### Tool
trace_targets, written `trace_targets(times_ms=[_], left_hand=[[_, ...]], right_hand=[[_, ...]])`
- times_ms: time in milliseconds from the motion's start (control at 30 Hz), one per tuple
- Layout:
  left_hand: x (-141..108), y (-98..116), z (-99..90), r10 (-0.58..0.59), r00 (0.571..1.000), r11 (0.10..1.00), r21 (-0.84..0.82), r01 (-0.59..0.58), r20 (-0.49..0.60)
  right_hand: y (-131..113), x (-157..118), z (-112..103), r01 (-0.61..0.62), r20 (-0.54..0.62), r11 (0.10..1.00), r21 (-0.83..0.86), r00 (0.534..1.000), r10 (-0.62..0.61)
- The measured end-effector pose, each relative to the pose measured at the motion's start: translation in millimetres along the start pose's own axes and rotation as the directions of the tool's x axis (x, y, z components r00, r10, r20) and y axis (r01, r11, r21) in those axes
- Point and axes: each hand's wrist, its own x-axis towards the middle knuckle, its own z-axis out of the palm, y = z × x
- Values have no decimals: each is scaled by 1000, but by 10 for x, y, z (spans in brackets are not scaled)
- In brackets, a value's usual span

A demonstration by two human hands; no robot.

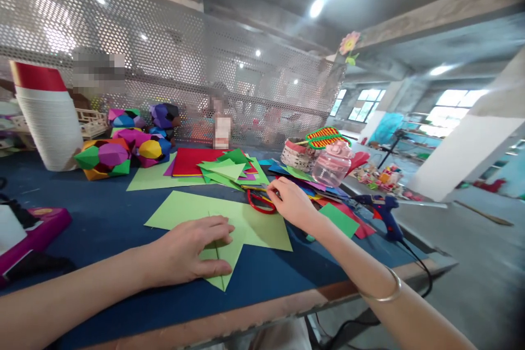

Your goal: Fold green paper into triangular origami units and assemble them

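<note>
My left hand [197, 251] lies on a light green paper sheet [262, 227], its thumb and fingers apart. Under that hand, a smaller light green piece [223, 279] with a crease line points toward the table's front edge. My right hand [293, 202] is closed in a pinch over the sheet's far right corner. A small dark bit shows between its fingers; what it belongs to is hidden. Red-handled scissors [262, 208] lie right beside these fingertips, and a thin yellow stick [249, 187] is just beyond. Cut green paper pieces [225, 169] are heaped behind.
A hot glue gun [383, 213] with a cord stands at right, near a clear pink-lidded bottle [332, 164] and a woven basket [297, 154]. Stacked paper cups [49, 120] and colourful paper balls [104, 158] stand at left. A perforated metal screen [254, 65] rises behind.
</note>
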Motion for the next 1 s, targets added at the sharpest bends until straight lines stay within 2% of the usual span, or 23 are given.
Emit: trace_targets(times_ms=[167,333,467,533,667,800,900,1000], left_hand=[[-12,17,3,10,999,1000,-23,-11,-33],[-21,35,-5,5,1000,1000,-15,-6,-18],[-20,42,-11,10,1000,1000,-12,-11,-21],[-21,42,-12,10,1000,1000,-9,-10,-19],[-25,49,-19,-15,1000,1000,1,15,4],[-29,49,-18,-29,1000,1000,7,28,11],[-23,33,-5,-32,999,999,0,32,10],[-13,17,5,-38,999,999,-10,39,25]], right_hand=[[-162,40,80,34,71,999,-37,997,-31],[-220,17,23,-107,85,982,-153,989,121],[-81,-167,-40,-222,58,952,-209,969,238],[31,-259,-46,-255,81,944,-211,957,277],[279,-359,-57,-270,130,950,-159,948,291],[488,-362,-84,-304,85,939,-162,944,320],[508,-330,-66,-310,76,932,-187,942,328],[333,-247,-21,-232,51,957,-172,968,244]])
